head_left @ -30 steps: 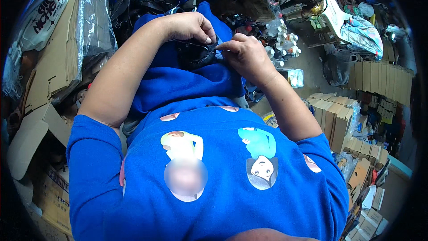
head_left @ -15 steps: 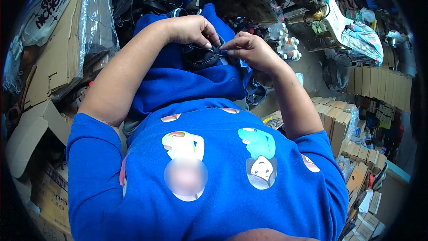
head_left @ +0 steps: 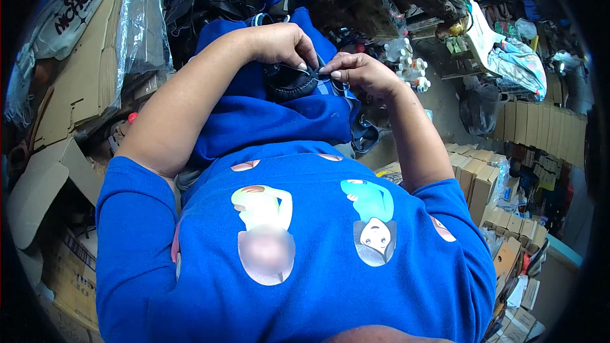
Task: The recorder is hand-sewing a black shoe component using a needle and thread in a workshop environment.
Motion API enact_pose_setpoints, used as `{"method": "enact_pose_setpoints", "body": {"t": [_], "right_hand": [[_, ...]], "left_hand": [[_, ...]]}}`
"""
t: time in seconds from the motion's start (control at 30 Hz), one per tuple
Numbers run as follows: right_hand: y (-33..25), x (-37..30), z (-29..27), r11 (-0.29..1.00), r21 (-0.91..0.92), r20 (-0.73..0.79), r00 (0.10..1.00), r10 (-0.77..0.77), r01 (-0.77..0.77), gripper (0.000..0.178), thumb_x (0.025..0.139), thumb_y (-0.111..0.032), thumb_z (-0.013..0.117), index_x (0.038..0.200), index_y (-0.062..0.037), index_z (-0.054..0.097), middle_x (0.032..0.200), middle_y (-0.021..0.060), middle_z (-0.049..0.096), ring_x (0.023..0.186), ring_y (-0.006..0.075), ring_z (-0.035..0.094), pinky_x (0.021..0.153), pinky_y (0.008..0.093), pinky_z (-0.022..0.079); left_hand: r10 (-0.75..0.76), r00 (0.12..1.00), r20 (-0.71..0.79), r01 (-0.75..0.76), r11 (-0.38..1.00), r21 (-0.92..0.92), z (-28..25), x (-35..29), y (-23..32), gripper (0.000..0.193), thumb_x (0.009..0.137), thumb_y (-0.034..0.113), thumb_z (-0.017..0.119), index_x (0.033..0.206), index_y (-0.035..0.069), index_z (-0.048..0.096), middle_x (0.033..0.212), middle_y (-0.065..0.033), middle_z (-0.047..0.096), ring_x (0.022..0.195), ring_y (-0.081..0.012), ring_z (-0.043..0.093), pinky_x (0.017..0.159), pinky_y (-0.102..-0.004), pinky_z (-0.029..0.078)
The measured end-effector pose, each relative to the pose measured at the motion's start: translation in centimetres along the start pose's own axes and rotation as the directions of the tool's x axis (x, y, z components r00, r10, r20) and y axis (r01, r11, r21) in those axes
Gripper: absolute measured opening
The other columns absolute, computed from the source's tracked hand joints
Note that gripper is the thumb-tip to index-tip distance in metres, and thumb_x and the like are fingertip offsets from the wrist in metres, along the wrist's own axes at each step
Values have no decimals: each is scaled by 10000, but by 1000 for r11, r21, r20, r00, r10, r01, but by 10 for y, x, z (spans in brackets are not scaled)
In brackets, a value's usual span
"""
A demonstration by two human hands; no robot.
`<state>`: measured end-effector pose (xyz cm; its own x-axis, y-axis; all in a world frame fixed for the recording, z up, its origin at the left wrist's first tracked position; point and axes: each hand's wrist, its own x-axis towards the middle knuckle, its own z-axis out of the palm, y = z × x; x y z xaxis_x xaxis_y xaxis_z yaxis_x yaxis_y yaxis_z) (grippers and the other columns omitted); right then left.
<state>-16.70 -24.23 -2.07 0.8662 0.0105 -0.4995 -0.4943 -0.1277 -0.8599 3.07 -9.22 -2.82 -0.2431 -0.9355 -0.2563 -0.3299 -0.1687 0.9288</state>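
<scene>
A black shoe (head_left: 291,89) with pale stitching along its curved edge rests in my lap, on blue cloth (head_left: 267,121). My left hand (head_left: 281,46) reaches over it from the left, thumb and fingers pinched on its upper edge. From the right, my right hand (head_left: 365,75) pinches the same dark edge, its fingertips close to those of the left. The small part between the fingertips is too dark to make out. Much of the shoe is hidden under my left hand.
Flattened cardboard (head_left: 79,70) and a clear plastic sheet (head_left: 141,22) stand at the left. White-capped bottles (head_left: 416,70) cluster beyond my right hand. Stacked cardboard boxes (head_left: 480,181) line the right side. A dark shoe or sandal (head_left: 365,134) lies beside my lap.
Both hands and the shoe have shifted slightly to the right in the picture. My right fingers have changed their bend a little; both hands keep pinching the shoe's edge.
</scene>
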Motion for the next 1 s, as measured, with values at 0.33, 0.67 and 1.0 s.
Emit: {"method": "enact_pose_setpoints", "body": {"t": [0.33, 0.67, 1.0], "right_hand": [[7, 4, -5, 990, 130, 58, 998, 40, -47, 236, 864, -93, 627, 1085, -22, 672, 1029, 13, 562, 1021, 140, 521, 943, 273, 363], [19, 4, -2, 988, 154, 20, 999, -32, 29, 244, 848, -105, 658, 1080, -38, 685, 1039, 20, 629, 1021, 126, 543, 954, 266, 363], [-12, -15, 55, 867, -463, -378, 844, -380, 183, 236, 779, -62, 691, 997, -146, 722, 827, 57, 576, 803, 165, 574, 729, 292, 467]], "left_hand": [[4, 1000, -16, -4, 1000, 5, 2, -3, -2, 228, 782, -3, 665, 1004, 26, 707, 932, -75, 700, 860, -157, 652, 835, -284, 506], [42, 999, -35, -41, 999, 12, 5, -4, -7, 195, 774, -11, 668, 963, 21, 709, 919, -72, 697, 840, -142, 645, 815, -283, 506], [129, 828, -546, 120, 910, 397, 43, -58, 14, 228, 773, 103, 678, 988, 29, 654, 896, -185, 660, 899, -343, 635, 784, -398, 496]]}}
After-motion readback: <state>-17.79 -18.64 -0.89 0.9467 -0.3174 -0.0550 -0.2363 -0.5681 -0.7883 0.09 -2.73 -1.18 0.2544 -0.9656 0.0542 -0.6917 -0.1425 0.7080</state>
